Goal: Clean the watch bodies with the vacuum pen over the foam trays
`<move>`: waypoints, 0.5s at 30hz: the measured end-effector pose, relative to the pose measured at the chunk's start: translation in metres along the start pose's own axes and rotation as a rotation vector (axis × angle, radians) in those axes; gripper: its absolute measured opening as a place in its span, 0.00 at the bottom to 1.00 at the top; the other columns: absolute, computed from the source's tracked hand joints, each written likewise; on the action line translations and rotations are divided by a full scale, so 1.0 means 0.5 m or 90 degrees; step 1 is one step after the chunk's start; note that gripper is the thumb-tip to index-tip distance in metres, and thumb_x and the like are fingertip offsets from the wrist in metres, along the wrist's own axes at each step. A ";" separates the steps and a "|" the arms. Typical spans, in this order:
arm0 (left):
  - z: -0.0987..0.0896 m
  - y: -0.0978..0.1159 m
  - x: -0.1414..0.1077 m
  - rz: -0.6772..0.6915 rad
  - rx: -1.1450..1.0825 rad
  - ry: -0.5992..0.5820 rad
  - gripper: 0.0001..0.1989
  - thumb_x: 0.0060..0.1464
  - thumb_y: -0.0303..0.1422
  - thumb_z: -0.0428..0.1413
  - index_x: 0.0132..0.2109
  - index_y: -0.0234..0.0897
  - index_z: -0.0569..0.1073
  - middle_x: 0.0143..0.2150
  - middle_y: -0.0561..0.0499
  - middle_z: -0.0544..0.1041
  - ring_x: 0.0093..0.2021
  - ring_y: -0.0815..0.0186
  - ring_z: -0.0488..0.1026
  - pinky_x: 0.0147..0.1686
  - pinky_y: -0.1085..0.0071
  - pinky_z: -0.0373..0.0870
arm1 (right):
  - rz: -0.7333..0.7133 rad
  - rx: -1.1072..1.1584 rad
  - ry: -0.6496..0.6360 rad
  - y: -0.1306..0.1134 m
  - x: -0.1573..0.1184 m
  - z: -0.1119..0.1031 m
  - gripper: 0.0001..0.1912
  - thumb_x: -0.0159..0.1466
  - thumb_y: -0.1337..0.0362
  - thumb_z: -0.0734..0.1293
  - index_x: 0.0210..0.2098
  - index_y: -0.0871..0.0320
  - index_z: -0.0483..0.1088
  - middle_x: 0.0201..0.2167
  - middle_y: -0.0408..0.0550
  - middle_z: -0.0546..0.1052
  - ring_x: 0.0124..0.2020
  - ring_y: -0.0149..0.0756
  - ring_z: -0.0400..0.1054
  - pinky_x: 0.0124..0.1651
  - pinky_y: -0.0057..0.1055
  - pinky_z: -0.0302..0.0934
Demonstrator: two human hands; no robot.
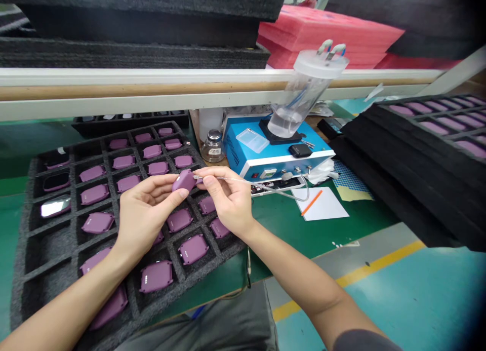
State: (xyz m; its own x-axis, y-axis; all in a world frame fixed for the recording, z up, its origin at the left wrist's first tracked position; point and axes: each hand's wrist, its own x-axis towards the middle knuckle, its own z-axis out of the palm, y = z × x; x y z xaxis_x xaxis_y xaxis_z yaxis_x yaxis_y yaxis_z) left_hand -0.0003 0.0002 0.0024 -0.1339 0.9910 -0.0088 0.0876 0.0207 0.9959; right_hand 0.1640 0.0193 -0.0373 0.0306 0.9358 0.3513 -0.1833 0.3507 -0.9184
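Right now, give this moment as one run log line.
left hand: holds purple casing; right hand: holds clear tube; foam tray: below

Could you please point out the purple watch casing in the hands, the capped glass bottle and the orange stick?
Purple watch casing (184,181): head view, on its broad face.
Capped glass bottle (213,148): head view, on its body below the cap.
Orange stick (312,203): head view, midway along its length.

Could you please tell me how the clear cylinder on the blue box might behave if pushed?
The clear cylinder could tip, being tall and narrow on the blue box. Its smooth wall may feel slippery. What looks like liquid near its bottom would probably slosh.
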 end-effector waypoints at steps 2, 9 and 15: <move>-0.001 -0.001 0.000 0.001 0.005 -0.001 0.20 0.45 0.40 0.74 0.45 0.39 0.83 0.44 0.46 0.86 0.46 0.56 0.84 0.53 0.62 0.81 | 0.001 -0.003 -0.001 0.002 0.000 0.000 0.12 0.69 0.53 0.69 0.43 0.54 0.78 0.45 0.48 0.83 0.45 0.37 0.79 0.48 0.35 0.78; -0.002 -0.002 0.000 0.002 0.015 0.002 0.21 0.45 0.40 0.74 0.45 0.38 0.83 0.45 0.46 0.86 0.46 0.56 0.84 0.53 0.62 0.81 | 0.000 -0.008 0.000 0.002 -0.001 0.001 0.12 0.69 0.53 0.69 0.43 0.54 0.78 0.44 0.48 0.83 0.45 0.37 0.79 0.48 0.35 0.78; -0.003 -0.003 0.000 0.005 0.000 -0.008 0.19 0.45 0.38 0.74 0.45 0.39 0.83 0.44 0.48 0.86 0.44 0.60 0.84 0.51 0.66 0.81 | -0.014 -0.004 0.001 0.004 0.002 0.000 0.11 0.70 0.54 0.69 0.43 0.54 0.79 0.44 0.48 0.82 0.45 0.36 0.79 0.48 0.34 0.78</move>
State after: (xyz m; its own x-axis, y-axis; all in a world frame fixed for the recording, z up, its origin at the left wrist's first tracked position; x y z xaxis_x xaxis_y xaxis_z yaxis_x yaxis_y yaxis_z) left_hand -0.0019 0.0002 0.0011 -0.1209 0.9927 -0.0016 0.0888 0.0124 0.9960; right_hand 0.1636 0.0210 -0.0389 0.0360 0.9279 0.3711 -0.1761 0.3714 -0.9116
